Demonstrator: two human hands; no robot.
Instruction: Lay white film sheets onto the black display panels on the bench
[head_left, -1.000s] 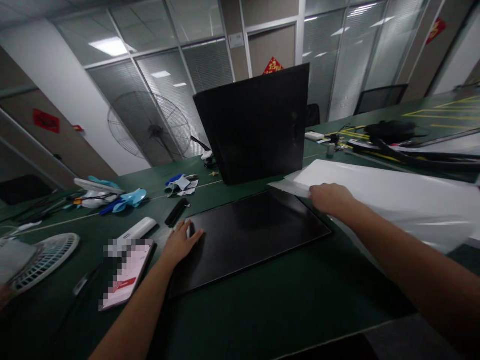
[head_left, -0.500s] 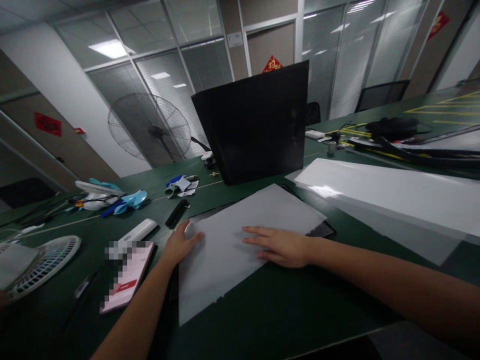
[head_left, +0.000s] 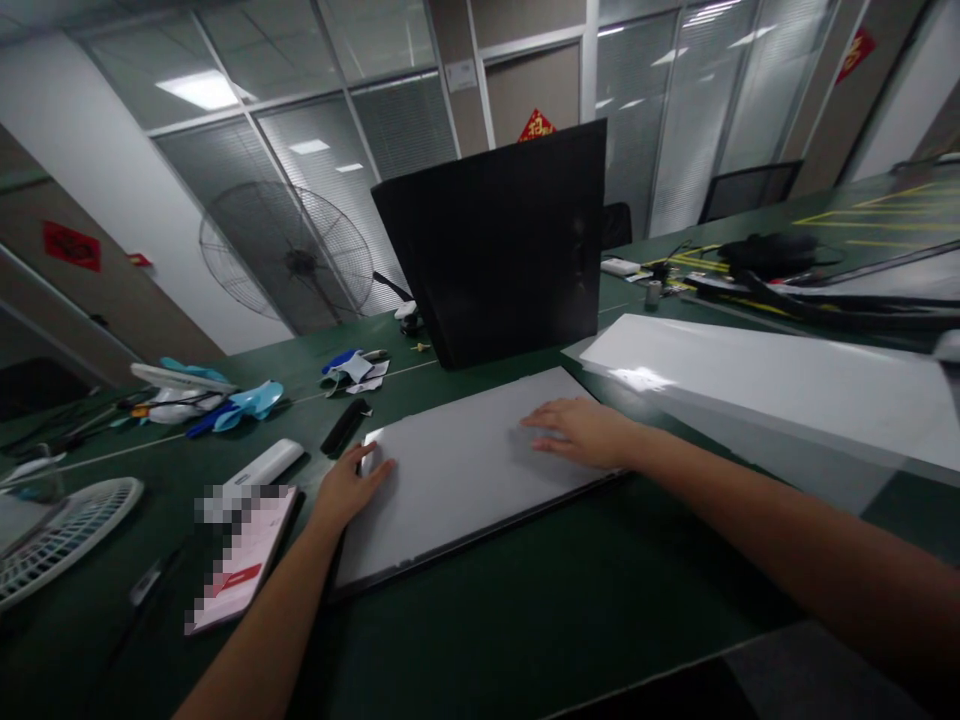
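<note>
A thin whitish sheet (head_left: 450,485) lies over a flat dark panel, whose edge shows along the near side. My left hand (head_left: 349,490) rests at the sheet's left edge, thumb and fingers spread apart. Over the right part of the sheet is my right hand (head_left: 577,430), palm down with its fingers extended; whether it touches the surface is hard to tell. To the right, larger white sheets (head_left: 750,380) lie on the green table. Behind the sheet a black panel (head_left: 495,250) stands upright, leaning slightly.
On the left are a white fan grille (head_left: 82,540), a pink-and-white box (head_left: 251,565), a white stick-shaped device (head_left: 262,465) and a black bar (head_left: 345,428). Blue-and-white items (head_left: 251,400) lie farther back. Black cables and parts (head_left: 780,265) sit at the far right.
The sheet has turned and now lines up with the dark panel under it. My right hand has moved up and away from me; the left stays near the left edge.
</note>
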